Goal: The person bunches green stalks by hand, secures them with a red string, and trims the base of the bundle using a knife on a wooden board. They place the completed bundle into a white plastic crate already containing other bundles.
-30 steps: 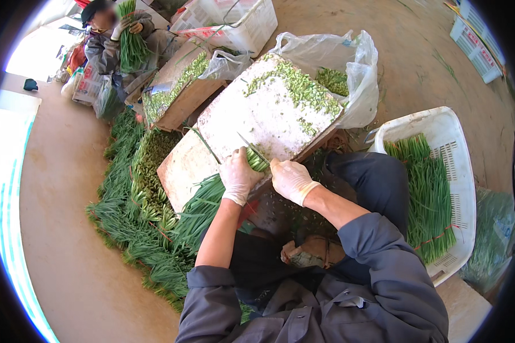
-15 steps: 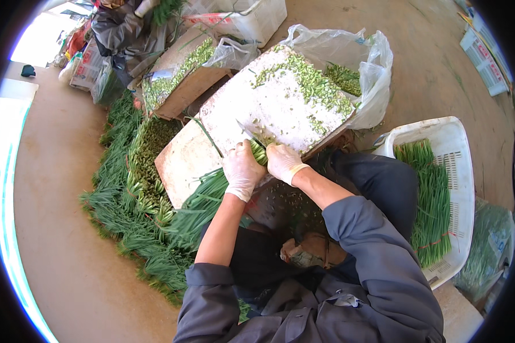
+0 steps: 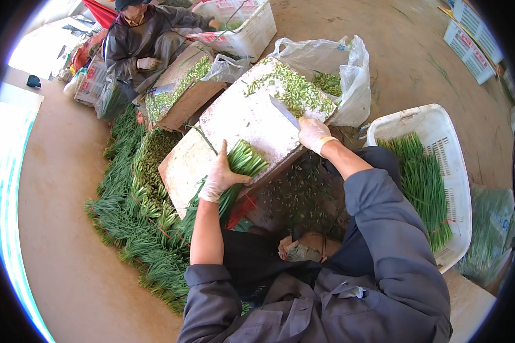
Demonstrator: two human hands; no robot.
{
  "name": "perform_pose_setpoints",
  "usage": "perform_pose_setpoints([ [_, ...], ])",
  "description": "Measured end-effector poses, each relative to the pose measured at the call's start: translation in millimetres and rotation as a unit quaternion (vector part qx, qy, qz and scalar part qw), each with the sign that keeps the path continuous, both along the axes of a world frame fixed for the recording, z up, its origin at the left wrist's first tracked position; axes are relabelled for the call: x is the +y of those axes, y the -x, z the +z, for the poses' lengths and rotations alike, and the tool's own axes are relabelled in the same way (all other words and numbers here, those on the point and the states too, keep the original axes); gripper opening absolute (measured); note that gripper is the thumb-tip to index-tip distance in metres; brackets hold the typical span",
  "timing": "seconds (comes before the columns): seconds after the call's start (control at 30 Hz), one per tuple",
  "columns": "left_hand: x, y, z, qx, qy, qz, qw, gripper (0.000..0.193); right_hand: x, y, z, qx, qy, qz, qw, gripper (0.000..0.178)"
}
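In the head view, the left hand (image 3: 220,175) cups a stalk bundle (image 3: 245,158) over the board's (image 3: 226,123) edge, pale ends toward one-thirty, leaves toward seven-thirty; the right hand (image 3: 315,135) grips a knife (image 3: 284,112). A white crate (image 3: 456,171) at three o'clock holds stalks (image 3: 427,197); a plastic bag (image 3: 357,71) at one, chopped bits (image 3: 327,84).

Co-worker (image 3: 129,46) upper left, pale blue crate (image 3: 468,52) upper right

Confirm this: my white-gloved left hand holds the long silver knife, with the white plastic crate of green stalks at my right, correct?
The head view shows your right hand holding the knife, not your left hand. The crate is at your right.
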State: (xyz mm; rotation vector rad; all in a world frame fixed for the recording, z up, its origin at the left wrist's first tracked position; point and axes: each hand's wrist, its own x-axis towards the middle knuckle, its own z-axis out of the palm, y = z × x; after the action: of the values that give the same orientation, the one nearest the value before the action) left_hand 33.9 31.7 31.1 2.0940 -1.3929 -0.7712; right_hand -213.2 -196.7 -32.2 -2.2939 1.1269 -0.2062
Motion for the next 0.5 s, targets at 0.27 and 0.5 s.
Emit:
perform_pose_setpoints([
  [0.27,36,-6,1,-0.129,-0.099,0.028,0.986,0.095,102,5,26,-0.052,-0.063,0.025,0.996,0.023],
  [0.5,38,12,-4,-0.383,-0.064,0.055,0.920,0.087,145,8,18,-0.090,-0.060,0.056,0.993,0.020],
])
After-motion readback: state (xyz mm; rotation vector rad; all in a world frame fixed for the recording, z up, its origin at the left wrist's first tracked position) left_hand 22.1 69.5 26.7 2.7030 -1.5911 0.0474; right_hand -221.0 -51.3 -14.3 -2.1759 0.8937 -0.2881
